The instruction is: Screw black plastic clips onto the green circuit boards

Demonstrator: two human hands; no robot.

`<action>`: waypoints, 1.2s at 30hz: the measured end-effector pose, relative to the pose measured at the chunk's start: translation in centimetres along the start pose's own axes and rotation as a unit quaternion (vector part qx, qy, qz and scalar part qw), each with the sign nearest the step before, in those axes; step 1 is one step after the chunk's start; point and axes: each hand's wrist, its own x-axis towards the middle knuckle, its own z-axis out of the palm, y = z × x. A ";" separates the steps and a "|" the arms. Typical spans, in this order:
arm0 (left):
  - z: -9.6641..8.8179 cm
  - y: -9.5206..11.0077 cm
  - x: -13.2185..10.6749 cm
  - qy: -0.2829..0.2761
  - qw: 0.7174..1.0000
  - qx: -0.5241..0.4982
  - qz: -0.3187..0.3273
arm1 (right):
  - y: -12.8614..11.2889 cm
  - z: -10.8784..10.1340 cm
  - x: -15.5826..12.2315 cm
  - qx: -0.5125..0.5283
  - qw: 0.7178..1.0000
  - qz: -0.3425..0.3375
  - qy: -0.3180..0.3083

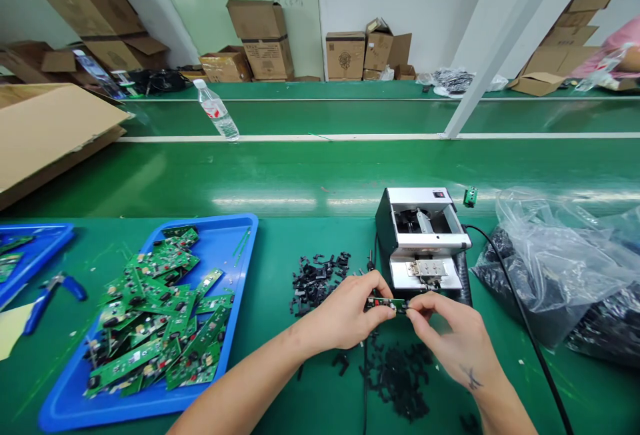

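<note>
**Left hand** [345, 311]: closed, gripping one end of a small green circuit board [385, 303] between thumb and fingers
**Right hand** [445, 336]: closed, pinching the board's other end
**Board's place**: held above the bench, just in front of the metal bench machine [420, 235]
**Black plastic parts** [315, 281]: loose heaps left of and in front of the machine
**Blue tray** [223, 241]: well left of the machine, piled with green circuit boards [155, 318]
**Clear plastic bag** [550, 268]: right of the machine, holding more black parts
**Green connector** [470, 196]: just behind the machine
**Blue-handled pliers** [53, 301]: far left of the machine
</note>
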 end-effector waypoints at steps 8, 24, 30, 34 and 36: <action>0.1 -0.1 -0.1 0.004 1.000 0.023 0.006 | -0.1 0.3 0.3 -0.008 1.000 -0.014 0.010; -0.2 -2.4 1.6 0.101 0.950 0.125 0.268 | 1.0 1.4 1.3 -0.179 0.964 -0.171 0.096; 0.1 -4.4 2.2 0.122 0.890 0.298 0.323 | 0.6 1.9 1.2 -0.208 0.961 -0.155 0.094; 0.3 -5.0 2.4 0.126 0.862 0.362 0.332 | 1.9 -0.1 0.7 -0.176 0.970 -0.119 0.115; 0.5 -5.0 2.4 0.121 0.858 0.375 0.329 | 3.7 -2.3 0.7 -0.187 0.963 0.001 0.193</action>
